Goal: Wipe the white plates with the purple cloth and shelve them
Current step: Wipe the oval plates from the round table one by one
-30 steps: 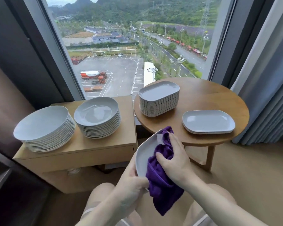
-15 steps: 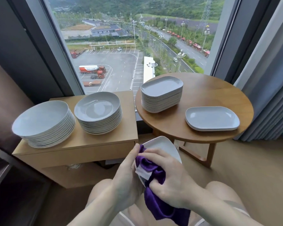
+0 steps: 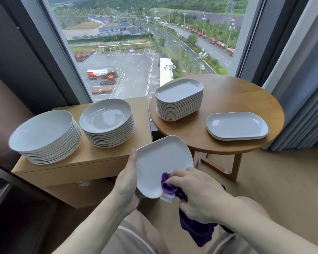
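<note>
- Since the earlier frame the held plate (image 3: 160, 162) has tipped back so more of its white face shows, and the right hand (image 3: 196, 191) has slid with the cloth from the plate's middle down to its lower right edge.
- The right hand is curled round the bunched purple cloth (image 3: 193, 230), pressing it to that edge; the rest of the cloth hangs below the wrist over the lap.
- The left hand (image 3: 127, 182) grips the plate's left rim, thumb along the edge and fingers hidden behind it.
- The plate is held in the air, tilted, in front of the knees, between the two counters.
- On the round wooden counter (image 3: 233, 88) to the right stand a tall stack of oblong plates (image 3: 179, 99) and, nearer the right edge, a low stack of the same plates (image 3: 236, 125).
- On the boxy wooden counter (image 3: 92, 158) to the left sit two stacks of round plates (image 3: 45, 136) (image 3: 106, 121), side by side.
- Behind them is a large window (image 3: 136, 43) over a car park.
</note>
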Motion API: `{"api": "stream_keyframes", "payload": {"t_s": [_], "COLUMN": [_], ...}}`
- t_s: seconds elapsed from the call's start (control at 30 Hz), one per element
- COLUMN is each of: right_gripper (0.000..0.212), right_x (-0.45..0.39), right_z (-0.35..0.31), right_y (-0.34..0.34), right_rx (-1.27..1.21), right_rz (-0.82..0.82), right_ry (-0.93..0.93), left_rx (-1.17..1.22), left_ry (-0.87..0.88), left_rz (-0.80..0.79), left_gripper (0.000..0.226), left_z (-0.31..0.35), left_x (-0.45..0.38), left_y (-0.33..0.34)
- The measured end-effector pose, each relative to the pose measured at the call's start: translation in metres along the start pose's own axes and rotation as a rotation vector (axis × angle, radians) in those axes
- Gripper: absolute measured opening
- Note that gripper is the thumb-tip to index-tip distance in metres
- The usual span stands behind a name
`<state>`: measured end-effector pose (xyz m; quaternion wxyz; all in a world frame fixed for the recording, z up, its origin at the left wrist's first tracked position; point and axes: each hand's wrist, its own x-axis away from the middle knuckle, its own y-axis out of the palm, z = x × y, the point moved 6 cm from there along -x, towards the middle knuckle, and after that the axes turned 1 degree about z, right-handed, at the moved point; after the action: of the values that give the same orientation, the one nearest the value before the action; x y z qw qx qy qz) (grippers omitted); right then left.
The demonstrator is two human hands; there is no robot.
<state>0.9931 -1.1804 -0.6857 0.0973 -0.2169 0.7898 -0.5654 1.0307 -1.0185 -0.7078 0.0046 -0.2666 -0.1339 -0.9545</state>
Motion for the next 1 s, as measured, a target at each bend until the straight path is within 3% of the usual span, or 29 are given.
{"api": "stream_keyframes", "payload": {"t_s": [0.17,0.4,0.6,0.8,1.0], "right_gripper": [0.053,0.058,0.057,0.036,0.061], "right_x": [0.0,0.0,0.001,0.007,0.007], "right_z": [0.051,0.071,0.03,-0.032,-0.032], "right_y": [-0.006,-0.018,-0.009,0.013,0.013], "right_rx": [0.024,-0.078,-0.073,-0.05,-0.004], "right_rz": [0.045,0.178,0.161,0.079,0.004], "right_ry": [0.194,0.308,0.173,-0.074,-0.098], "left_rx": [-0.044,-0.148,-0.182,0.007,0.052], "left_ry": [0.021,-0.094,-0.114,-0.177,-0.094], "left_rz": [-0.084,-0.21,-0.188,-0.03,-0.002], "left_gripper": [0.059,0.067,0.073,0.083,0.076], "left_z": [0.005,-0.02,-0.035,-0.048,-0.023], "left_x": [0.005,0.01,0.01,0.002,-0.007], "left_y": [0.006,0.022,0.028,0.016,0.007]}}
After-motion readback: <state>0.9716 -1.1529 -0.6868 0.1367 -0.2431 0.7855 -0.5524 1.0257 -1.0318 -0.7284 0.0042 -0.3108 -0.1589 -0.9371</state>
